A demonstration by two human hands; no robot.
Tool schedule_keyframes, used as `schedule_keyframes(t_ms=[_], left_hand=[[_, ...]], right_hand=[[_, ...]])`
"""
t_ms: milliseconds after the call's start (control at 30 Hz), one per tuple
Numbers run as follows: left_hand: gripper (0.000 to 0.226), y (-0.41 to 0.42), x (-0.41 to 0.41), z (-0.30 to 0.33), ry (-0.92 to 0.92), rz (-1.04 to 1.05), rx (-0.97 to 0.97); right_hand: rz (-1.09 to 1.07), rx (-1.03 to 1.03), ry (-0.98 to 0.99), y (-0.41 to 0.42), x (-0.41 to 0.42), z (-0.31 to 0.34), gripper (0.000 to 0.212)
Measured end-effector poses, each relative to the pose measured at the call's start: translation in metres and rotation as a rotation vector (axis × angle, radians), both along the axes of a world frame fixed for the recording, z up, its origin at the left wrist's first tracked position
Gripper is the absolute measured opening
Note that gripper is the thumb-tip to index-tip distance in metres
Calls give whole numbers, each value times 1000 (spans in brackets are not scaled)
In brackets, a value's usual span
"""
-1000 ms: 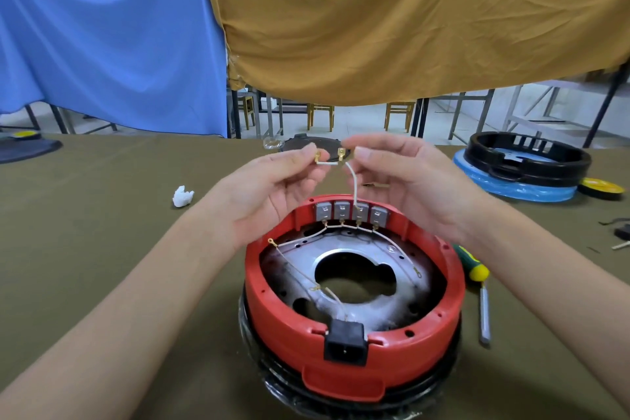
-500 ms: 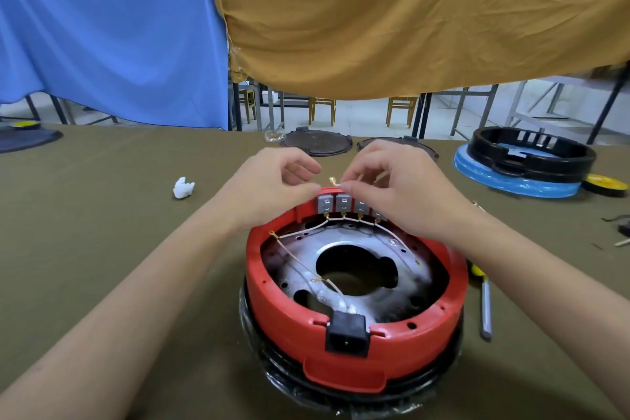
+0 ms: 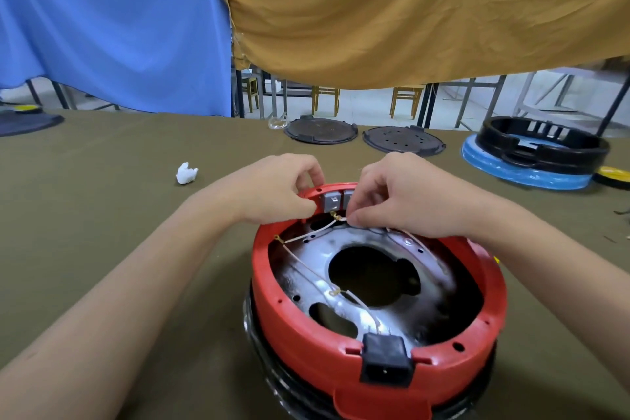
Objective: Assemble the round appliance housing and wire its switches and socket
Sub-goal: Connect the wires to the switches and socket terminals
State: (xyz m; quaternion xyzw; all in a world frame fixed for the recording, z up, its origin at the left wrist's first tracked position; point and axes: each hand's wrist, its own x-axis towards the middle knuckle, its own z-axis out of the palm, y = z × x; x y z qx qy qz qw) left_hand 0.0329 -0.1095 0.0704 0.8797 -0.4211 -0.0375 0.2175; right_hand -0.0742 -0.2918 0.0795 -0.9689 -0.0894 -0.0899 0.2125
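The light is bright and soft, and it seems to come from above and from the far room. Shadows are faint — just a dim one under the red ring [image 3: 371, 344]. The shiny metal plate [image 3: 306, 269] inside has white glare spots. The table [image 3: 102, 215] edge and far lines bend near the sides — a wide lens. The picture looks a bit soft all over.

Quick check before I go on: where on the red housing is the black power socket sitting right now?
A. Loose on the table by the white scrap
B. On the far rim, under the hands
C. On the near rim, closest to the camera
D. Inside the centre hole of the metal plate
C: the black socket sits clipped in the near rim of the red housing, while both hands work at the grey switches on the far rim.
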Motion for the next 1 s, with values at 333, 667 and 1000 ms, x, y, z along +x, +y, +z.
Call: schedule_keyframes(t_ms=[333, 667, 1000], left_hand=[[28, -3, -8, 0, -172, -97, -99], [25, -7, -9, -4, -181, -95, -137], [25, -8, -9, -6, -173, -83, -160]], right_hand=[[-72, -80, -96, 6, 3, -12, 10], [-92, -75, -116, 4, 6, -15, 8], [-104, -91, -102, 3, 7, -17, 4]])
